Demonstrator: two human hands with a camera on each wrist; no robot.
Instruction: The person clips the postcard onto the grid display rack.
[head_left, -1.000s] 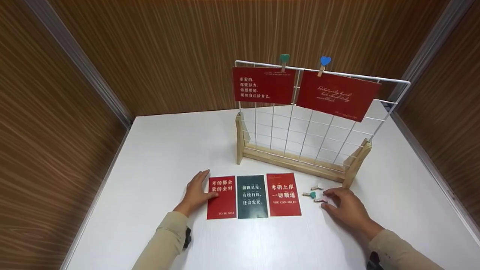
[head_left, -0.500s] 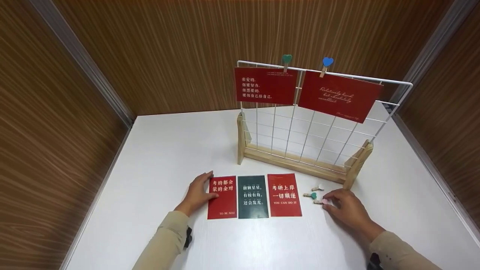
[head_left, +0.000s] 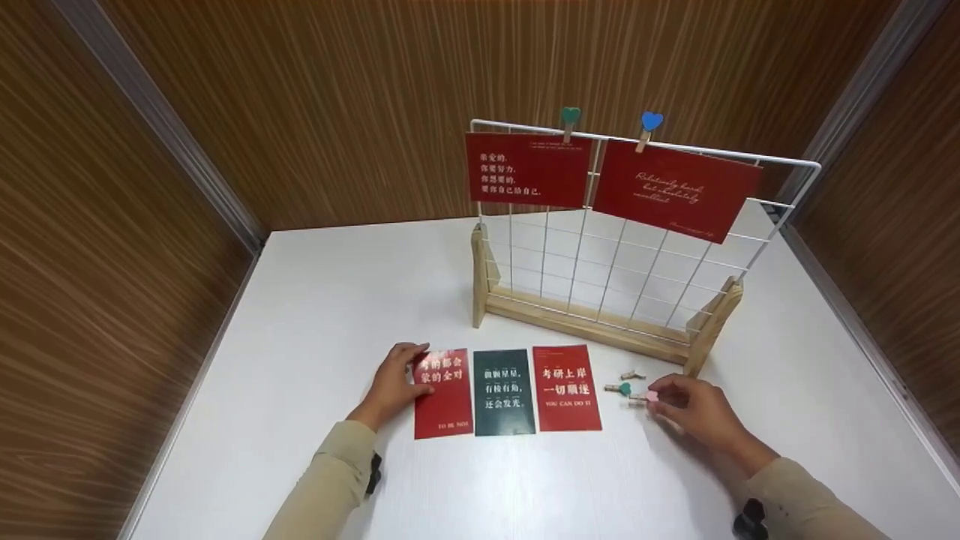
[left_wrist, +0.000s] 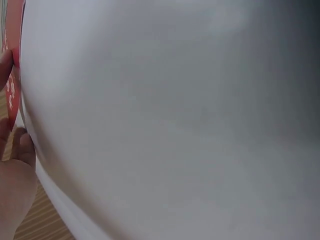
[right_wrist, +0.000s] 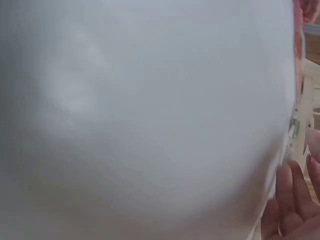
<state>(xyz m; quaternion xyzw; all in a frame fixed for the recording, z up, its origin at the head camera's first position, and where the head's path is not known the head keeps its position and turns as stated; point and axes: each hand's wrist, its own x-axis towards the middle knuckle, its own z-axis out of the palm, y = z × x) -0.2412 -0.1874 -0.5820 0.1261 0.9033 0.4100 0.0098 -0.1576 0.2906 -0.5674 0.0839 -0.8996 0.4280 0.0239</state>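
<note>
In the head view my left hand (head_left: 390, 382) holds the left edge of a red card (head_left: 442, 409) with white lettering, thumb on its face and fingers at its top left corner. The left wrist view also has this red card (left_wrist: 15, 95) at its far left, between thumb and fingers. To its right lie a dark green card (head_left: 505, 420) and another red card (head_left: 568, 418). My right hand (head_left: 701, 412) pinches a small wooden clothespin with a pink heart (head_left: 652, 396) between thumb and index finger. Beside it lie a green-heart clothespin (head_left: 624, 388) and another small clothespin (head_left: 632, 375).
A white wire grid rack (head_left: 600, 281) on a wooden base (head_left: 585, 328) stands behind the cards. Two red cards hang on it, a left one (head_left: 525, 174) under a green-heart clothespin (head_left: 571, 116) and a right one (head_left: 679, 214) under a blue-heart clothespin (head_left: 652, 121). Wood-grain panels surround the white table (head_left: 360, 285).
My right hand has taken the pink-heart clothespin between thumb and finger and drawn it up slightly. My left fingers have curled more over the left red card's corner, and the card has shifted a little.
</note>
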